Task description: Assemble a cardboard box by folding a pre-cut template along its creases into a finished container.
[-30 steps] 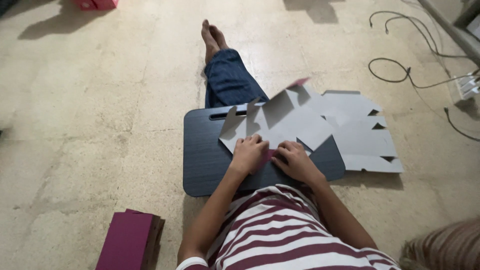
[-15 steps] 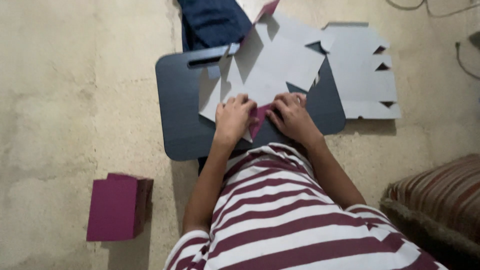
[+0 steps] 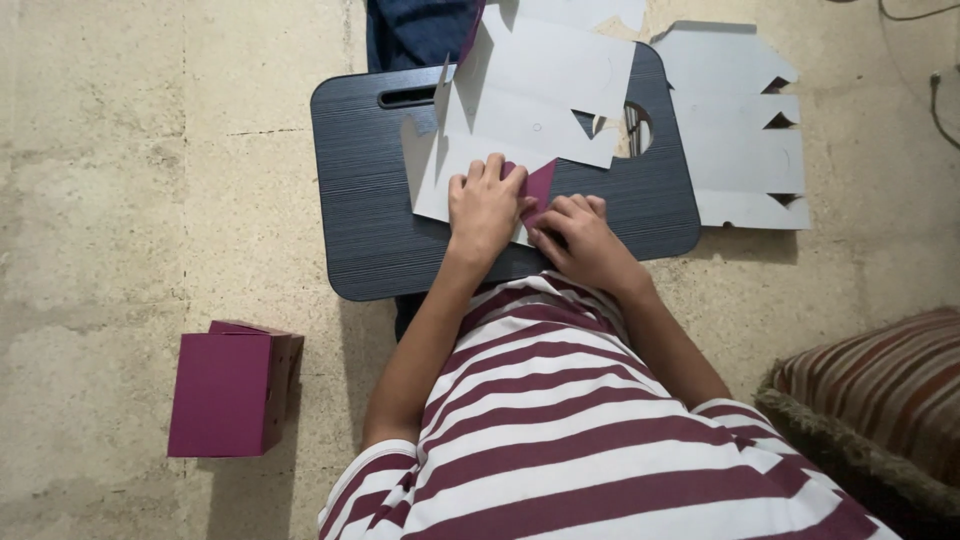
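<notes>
Pressing flat card blank (image 3: 530, 95) onto dark lap board (image 3: 370, 200), left hand (image 3: 485, 205) lay spread, palm down. Right hand (image 3: 580, 235) just beside it, fingertips pinching maroon flap (image 3: 540, 185) between both hands. Blank stretched away from hands, long axis running outward. Second blank (image 3: 740, 130) beyond right hand on tiled floor (image 3: 100, 200). Folded maroon box (image 3: 225, 390) well off left elbow; striped cushion (image 3: 880, 400) by right arm.

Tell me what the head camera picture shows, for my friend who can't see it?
Seen from above, a person in a striped shirt presses the left hand and right hand on a flat grey cardboard cutout, folding a magenta flap, on a dark lap tray. More flat cutouts lie on the floor to the right, and a finished magenta box sits to the left.
</notes>
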